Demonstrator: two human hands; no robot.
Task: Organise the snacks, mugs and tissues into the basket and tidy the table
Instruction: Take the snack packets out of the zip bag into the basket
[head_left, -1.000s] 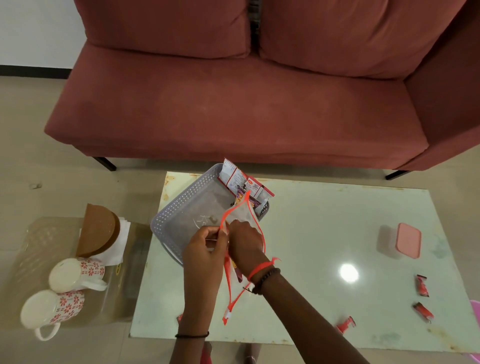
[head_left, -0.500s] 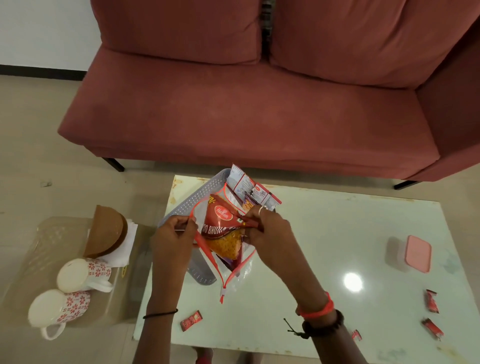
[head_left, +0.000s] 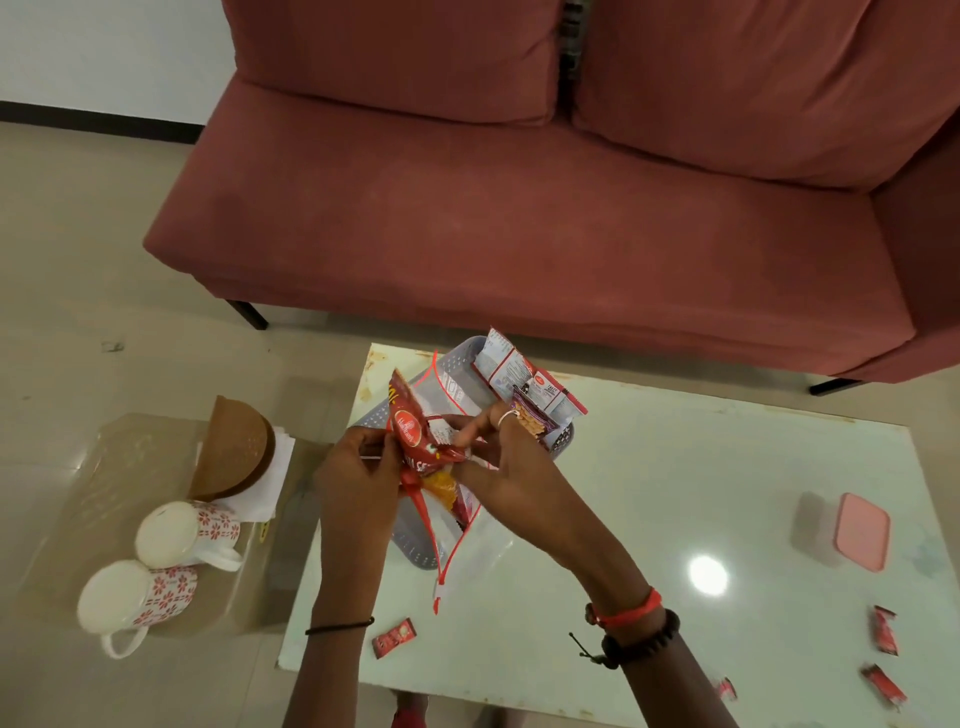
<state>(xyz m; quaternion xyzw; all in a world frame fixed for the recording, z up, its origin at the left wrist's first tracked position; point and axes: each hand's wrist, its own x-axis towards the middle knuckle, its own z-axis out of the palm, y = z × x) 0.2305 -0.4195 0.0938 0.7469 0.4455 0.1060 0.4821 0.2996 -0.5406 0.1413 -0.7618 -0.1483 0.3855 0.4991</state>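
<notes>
Over the grey perforated basket at the table's left end, both hands work a red snack packet at the mouth of a clear zip pouch with red edging. My left hand pinches the pouch edge and packet from the left. My right hand grips the packet's other side. More snack packets stand in the basket's far end. Two white mugs with red flowers lie on a clear side table, beside a brown holder with white tissues.
Small red sachets lie on the glass table: one near the front edge, others at the right. A pink-lidded box sits at the right. A red sofa stands behind the table.
The pouch was first held with my right hand inside it. The red packet then appeared between both hands, and it now sits higher and more crumpled at the pouch mouth.
</notes>
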